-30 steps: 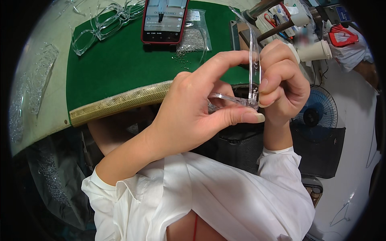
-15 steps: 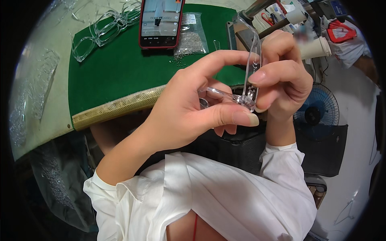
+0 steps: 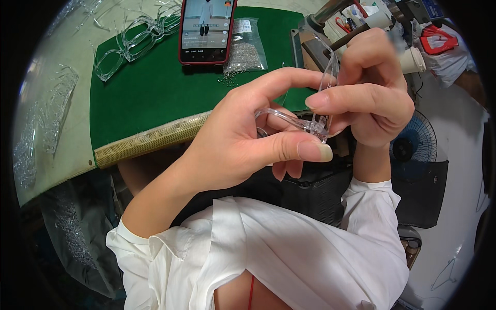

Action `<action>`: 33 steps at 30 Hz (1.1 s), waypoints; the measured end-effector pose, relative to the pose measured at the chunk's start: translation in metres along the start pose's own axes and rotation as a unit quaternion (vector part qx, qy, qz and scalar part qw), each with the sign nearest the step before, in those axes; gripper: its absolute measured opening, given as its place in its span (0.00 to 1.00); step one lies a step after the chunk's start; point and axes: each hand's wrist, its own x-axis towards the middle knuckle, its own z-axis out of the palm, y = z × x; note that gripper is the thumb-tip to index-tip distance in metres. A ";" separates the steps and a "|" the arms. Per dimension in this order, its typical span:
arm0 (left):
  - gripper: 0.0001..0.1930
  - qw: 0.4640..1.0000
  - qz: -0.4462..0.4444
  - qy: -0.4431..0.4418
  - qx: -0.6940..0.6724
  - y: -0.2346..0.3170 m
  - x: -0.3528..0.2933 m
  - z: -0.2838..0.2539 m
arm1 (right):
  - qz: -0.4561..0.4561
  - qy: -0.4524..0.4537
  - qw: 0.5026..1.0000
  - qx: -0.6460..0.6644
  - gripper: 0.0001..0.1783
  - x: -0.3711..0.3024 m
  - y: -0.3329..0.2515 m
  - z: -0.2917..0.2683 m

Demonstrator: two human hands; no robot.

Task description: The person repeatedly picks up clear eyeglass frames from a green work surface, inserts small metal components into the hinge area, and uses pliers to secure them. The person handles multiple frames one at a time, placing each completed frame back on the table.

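Observation:
A clear plastic eyeglass frame (image 3: 285, 118) is held over the near edge of the green mat, between my hands. My left hand (image 3: 232, 137) is closed on its front, with the thumb along the underside by the hinge and a forefinger stretched to the upright temple (image 3: 330, 61). My right hand (image 3: 377, 98) pinches at that temple just above the hinge, thumb lying across it. Whether a tiny part sits between the right fingertips cannot be made out. Part of the frame's front is hidden behind the left hand.
On the green mat (image 3: 150, 103) stands a phone (image 3: 206, 31) beside a clear bag of tiny metal parts (image 3: 245, 54), some spilled. More clear eyeglass frames (image 3: 139, 41) lie at the back left, clear temples (image 3: 59, 111) at the far left. A metal stand (image 3: 323, 15) and blue fan (image 3: 413, 142) are right.
My right hand has shifted slightly right, and its thumb now reaches farther left across the temple, covering more of it. My left hand stays nearly still. The phone's picture has changed.

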 end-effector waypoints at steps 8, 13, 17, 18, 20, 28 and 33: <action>0.37 0.995 0.034 -0.008 0.096 0.006 0.006 0.000 | 0.042 0.065 0.997 0.005 0.24 -0.010 0.007 -0.002; 0.35 0.964 0.153 0.019 0.216 -0.006 0.040 -0.002 | 0.275 0.125 0.933 0.197 0.16 -0.034 0.000 -0.001; 0.29 0.931 0.239 0.056 0.271 -0.025 0.081 0.002 | 0.383 0.209 0.843 0.313 0.17 -0.035 -0.002 0.001; 0.27 0.931 0.244 0.059 0.264 -0.027 0.090 0.006 | 0.383 0.213 0.847 0.302 0.16 -0.036 0.004 -0.006; 0.24 0.936 0.245 0.056 0.247 -0.038 0.108 0.008 | 0.379 0.225 0.848 0.293 0.16 -0.036 0.011 -0.018; 0.03 0.916 0.268 0.054 0.294 -0.056 0.160 0.020 | 0.364 0.245 0.869 0.230 0.13 -0.059 0.062 -0.065; 0.03 0.908 0.281 0.073 0.303 -0.055 0.182 0.027 | 0.372 0.322 0.860 0.132 0.12 -0.074 0.073 -0.092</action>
